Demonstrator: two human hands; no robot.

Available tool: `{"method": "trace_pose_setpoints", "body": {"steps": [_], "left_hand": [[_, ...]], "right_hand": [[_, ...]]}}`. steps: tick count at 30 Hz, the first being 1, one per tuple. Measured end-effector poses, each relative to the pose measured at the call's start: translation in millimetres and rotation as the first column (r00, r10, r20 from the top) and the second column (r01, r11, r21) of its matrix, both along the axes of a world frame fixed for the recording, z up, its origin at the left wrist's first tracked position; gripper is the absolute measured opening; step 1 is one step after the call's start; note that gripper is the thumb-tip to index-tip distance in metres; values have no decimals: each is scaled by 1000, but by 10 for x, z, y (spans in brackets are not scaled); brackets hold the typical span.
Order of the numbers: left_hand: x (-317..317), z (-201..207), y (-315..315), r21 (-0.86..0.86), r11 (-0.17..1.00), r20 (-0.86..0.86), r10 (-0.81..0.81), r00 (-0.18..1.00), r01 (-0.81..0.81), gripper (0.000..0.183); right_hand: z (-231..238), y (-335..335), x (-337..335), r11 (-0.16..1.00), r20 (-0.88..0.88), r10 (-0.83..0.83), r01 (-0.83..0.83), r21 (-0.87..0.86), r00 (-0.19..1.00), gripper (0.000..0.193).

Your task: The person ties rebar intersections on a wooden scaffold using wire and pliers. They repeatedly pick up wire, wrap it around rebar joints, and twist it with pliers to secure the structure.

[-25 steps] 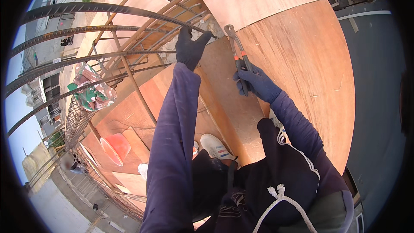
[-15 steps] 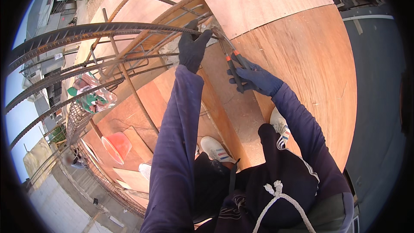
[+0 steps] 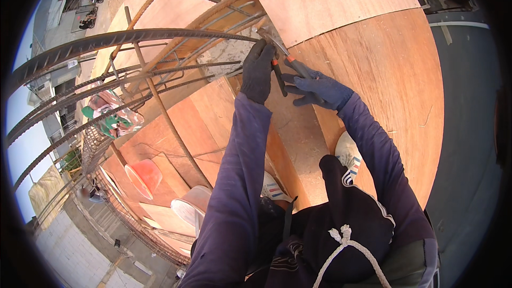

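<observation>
My right hand (image 3: 326,93), in a dark blue work glove, grips pincers (image 3: 295,65) with black and orange handles. The handles are spread, and their metal head points up toward the rebar end. My left hand (image 3: 257,74), in a dark glove, is closed beside the pincers' head. Its fingertips pinch close to the jaws, and whatever they hold is hidden. A thick ribbed steel bar (image 3: 160,34) runs in from the left and ends just above my left fingers. Below it, thinner rebar (image 3: 213,66) reaches toward the same hand.
Plywood sheets (image 3: 378,69) lie to the right, and a pale one (image 3: 330,5) lies beyond my hands. Rebar with cross ties fills the left side. A red bucket (image 3: 144,178), a clear bucket (image 3: 192,205) and camouflage cloth (image 3: 114,114) are lower left. My feet straddle a timber-edged channel (image 3: 306,144).
My left hand has moved right, off the thick bar and up to the pincers' head. The right hand stays almost in place. The clear bucket shows more fully beside my left arm.
</observation>
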State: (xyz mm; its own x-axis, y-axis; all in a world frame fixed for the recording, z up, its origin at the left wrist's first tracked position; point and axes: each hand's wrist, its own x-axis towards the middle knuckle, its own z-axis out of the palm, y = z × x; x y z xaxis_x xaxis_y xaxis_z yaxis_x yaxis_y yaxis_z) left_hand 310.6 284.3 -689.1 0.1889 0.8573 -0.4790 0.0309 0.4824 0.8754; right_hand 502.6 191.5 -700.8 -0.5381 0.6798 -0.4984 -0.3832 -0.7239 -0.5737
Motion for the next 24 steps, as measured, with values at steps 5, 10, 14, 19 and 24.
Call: {"method": "trace_pose_setpoints", "body": {"steps": [5, 10, 14, 19, 24], "left_hand": [[69, 28, 7, -34, 998, 50, 50, 997, -48, 25], [118, -6, -4, -68, 989, 78, 138, 987, -133, 28], [131, -84, 25, -91, 978, 282, 206, 937, -188, 27], [222, -208, 16, -161, 953, 458, 302, 836, -255, 23], [230, -73, -42, -225, 958, 564, 276, 778, -177, 27]], "right_hand": [[22, 96, 149, 1000, -64, -25, 24, -18, 998, 77], [-45, 206, 292, 999, -28, 22, -20, 44, 999, 76], [-133, 293, 268, 998, -32, 22, -20, 56, 999, 77], [-147, 303, 197, 1000, -74, -25, 26, 12, 997, 78], [107, 207, 282, 999, -75, -2, -2, -49, 997, 63]]}}
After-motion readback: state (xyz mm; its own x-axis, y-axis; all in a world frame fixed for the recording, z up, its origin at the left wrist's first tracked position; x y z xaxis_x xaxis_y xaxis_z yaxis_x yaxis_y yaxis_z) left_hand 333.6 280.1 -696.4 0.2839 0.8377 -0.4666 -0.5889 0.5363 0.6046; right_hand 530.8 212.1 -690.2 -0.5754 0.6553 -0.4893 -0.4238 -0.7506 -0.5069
